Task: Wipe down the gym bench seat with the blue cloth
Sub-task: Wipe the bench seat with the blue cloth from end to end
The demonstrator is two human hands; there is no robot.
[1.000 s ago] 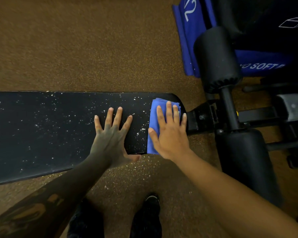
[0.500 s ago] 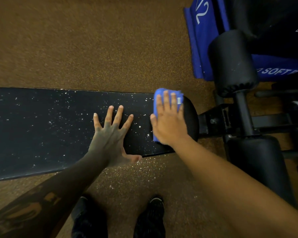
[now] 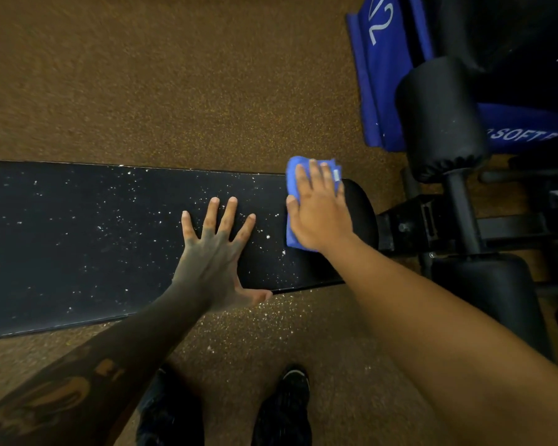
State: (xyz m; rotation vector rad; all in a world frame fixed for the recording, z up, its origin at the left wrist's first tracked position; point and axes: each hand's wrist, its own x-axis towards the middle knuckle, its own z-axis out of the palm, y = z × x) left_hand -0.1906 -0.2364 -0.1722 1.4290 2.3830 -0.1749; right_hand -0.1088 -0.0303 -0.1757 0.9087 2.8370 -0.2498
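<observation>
Since a second before, the right hand (image 3: 319, 217) had slid the cloth (image 3: 292, 201) from the near edge of the seat (image 3: 78, 239) toward its far edge, while the left hand (image 3: 215, 249) had stayed planted.

Largest first: the black seat ran away leftward of both hands, speckled with white flecks; flecks also lay on the floor (image 3: 174, 91) below the left thumb. Black rollers (image 3: 438, 120) stood to the right of the right hand. The left hand lay flat, fingers spread, gripping nothing. The right hand pressed flat on the folded cloth, fingers extended, not clenched, at the seat's rounded right end.

Wiping looked barely begun. Next, seemingly, came strokes leftward past the left hand, which would need lifting.
</observation>
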